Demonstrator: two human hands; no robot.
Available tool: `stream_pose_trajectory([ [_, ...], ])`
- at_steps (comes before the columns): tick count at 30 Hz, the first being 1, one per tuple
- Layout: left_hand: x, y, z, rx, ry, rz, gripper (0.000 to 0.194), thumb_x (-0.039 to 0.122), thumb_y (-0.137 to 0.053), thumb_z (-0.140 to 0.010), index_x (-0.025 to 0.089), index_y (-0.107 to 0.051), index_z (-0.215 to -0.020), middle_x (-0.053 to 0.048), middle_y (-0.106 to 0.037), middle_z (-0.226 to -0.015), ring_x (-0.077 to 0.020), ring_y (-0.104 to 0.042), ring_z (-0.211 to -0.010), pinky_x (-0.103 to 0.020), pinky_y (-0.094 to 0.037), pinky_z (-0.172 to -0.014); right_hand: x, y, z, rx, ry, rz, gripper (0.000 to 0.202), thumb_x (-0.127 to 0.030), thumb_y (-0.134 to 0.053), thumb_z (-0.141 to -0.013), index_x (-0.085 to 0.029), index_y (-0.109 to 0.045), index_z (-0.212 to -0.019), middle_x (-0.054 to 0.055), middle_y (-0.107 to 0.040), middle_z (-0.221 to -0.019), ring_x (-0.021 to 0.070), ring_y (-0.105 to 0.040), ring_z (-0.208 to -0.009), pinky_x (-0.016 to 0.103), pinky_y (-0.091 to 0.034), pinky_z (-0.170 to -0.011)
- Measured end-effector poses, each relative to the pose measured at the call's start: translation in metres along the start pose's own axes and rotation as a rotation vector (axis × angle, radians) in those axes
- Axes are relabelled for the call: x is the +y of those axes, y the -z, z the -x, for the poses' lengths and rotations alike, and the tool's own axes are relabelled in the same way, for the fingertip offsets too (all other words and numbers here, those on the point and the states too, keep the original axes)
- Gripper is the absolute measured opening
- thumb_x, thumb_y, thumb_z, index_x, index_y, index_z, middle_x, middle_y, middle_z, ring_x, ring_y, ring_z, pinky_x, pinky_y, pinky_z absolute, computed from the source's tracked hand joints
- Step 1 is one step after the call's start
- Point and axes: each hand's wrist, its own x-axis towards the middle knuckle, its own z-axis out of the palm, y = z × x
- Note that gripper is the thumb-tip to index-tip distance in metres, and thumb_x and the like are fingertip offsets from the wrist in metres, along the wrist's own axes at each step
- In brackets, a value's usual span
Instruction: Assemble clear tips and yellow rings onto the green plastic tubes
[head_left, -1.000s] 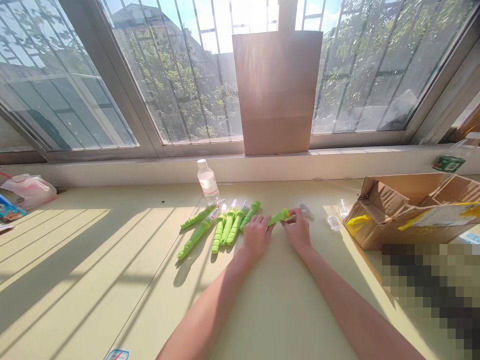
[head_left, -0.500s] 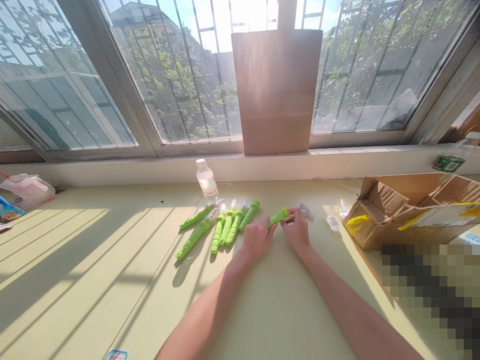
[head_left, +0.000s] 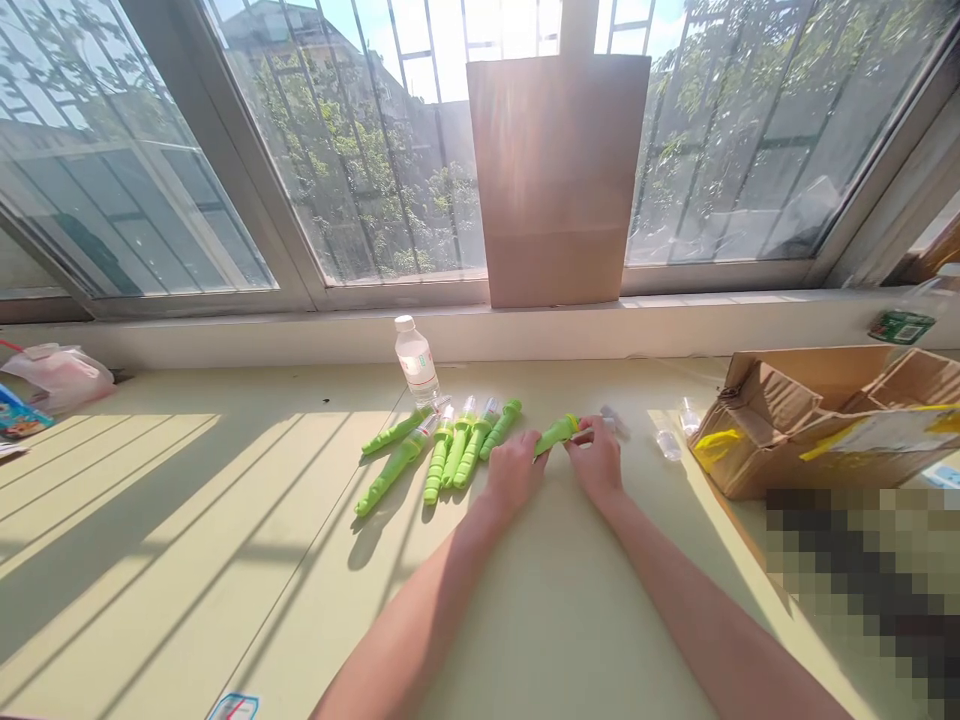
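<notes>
My left hand (head_left: 516, 468) is closed round the lower end of a green ribbed tube (head_left: 556, 434), just right of the table's middle. My right hand (head_left: 596, 460) pinches at the tube's upper right end, where a clear part (head_left: 615, 421) shows beyond the fingers; whether that part is joined to the tube cannot be told. To the left lie several more green tubes (head_left: 391, 475), some with clear tips. The two hands are close together, with the green tube spanning the gap between them.
A water bottle (head_left: 417, 362) stands behind the green tubes. Small clear caps (head_left: 667, 445) lie near a cardboard box (head_left: 817, 430) at the right. A cardboard sheet (head_left: 556, 180) leans on the window. A pink bag (head_left: 64, 378) sits at the far left of the table (head_left: 150, 600).
The view has shifted very slightly. Both hands keep their hold at the green tube, with no clear movement of it.
</notes>
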Motion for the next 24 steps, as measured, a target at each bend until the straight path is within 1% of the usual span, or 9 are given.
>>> stream_pose_trajectory([
  [5,0.0015,-0.0022,0.0015,0.063,-0.057,-0.078,0.02,0.037,-0.052,-0.094,0.02,-0.063,-0.094,-0.005,-0.069,-0.088,-0.0193,-0.064,-0.083,-0.028,-0.042,-0.064,-0.001,0.0003,0.0004,-0.008,0.023,0.024,0.023,-0.036,-0.058,-0.069,-0.023,-0.048,-0.086,0.002,-0.062,-0.088,0.0177,-0.061,-0.063,0.035,-0.047,-0.067],
  [9,0.0024,-0.0061,0.0031,0.082,-0.094,-0.133,0.028,0.041,-0.047,-0.096,0.019,-0.063,-0.091,-0.008,-0.067,-0.086,-0.0205,-0.062,-0.082,-0.029,-0.042,-0.066,-0.0008,-0.0005,-0.0002,-0.023,0.019,0.056,0.024,-0.034,-0.056,-0.069,-0.023,-0.047,-0.089,0.002,-0.061,-0.09,0.0188,-0.061,-0.064,0.038,-0.047,-0.07],
  [13,0.0022,-0.0085,0.0036,0.079,-0.116,-0.154,0.029,0.04,-0.044,-0.097,0.018,-0.063,-0.093,-0.008,-0.067,-0.085,-0.0205,-0.062,-0.08,-0.03,-0.041,-0.064,-0.0001,-0.0005,-0.0006,-0.04,0.016,0.07,0.025,-0.033,-0.056,-0.068,-0.023,-0.046,-0.089,0.002,-0.06,-0.089,0.0194,-0.061,-0.064,0.038,-0.046,-0.071],
  [17,0.0016,-0.0092,0.0033,0.071,-0.127,-0.178,0.032,0.04,-0.041,-0.098,0.018,-0.062,-0.09,-0.007,-0.066,-0.08,-0.0199,-0.062,-0.076,-0.03,-0.039,-0.06,0.0005,-0.0005,-0.0005,-0.046,0.018,0.073,0.022,-0.033,-0.055,-0.068,-0.024,-0.046,-0.086,0.001,-0.06,-0.089,0.0189,-0.061,-0.065,0.037,-0.046,-0.07],
  [21,0.003,-0.0067,0.0034,0.046,-0.106,-0.183,0.034,0.041,-0.039,-0.099,0.018,-0.062,-0.089,-0.007,-0.066,-0.077,-0.0195,-0.062,-0.072,-0.029,-0.037,-0.057,0.0021,-0.0013,-0.0011,-0.042,0.02,0.07,0.021,-0.034,-0.056,-0.068,-0.023,-0.046,-0.083,0.002,-0.06,-0.09,0.0178,-0.061,-0.062,0.036,-0.046,-0.069],
  [24,0.0053,-0.0038,0.0039,0.018,-0.075,-0.182,0.034,0.041,-0.039,-0.099,0.017,-0.062,-0.091,-0.007,-0.067,-0.077,-0.0193,-0.063,-0.068,-0.028,-0.035,-0.054,0.0027,-0.0018,-0.0014,-0.037,0.035,0.064,0.021,-0.035,-0.057,-0.069,-0.023,-0.047,-0.082,0.003,-0.06,-0.089,0.0174,-0.06,-0.061,0.036,-0.046,-0.068],
])
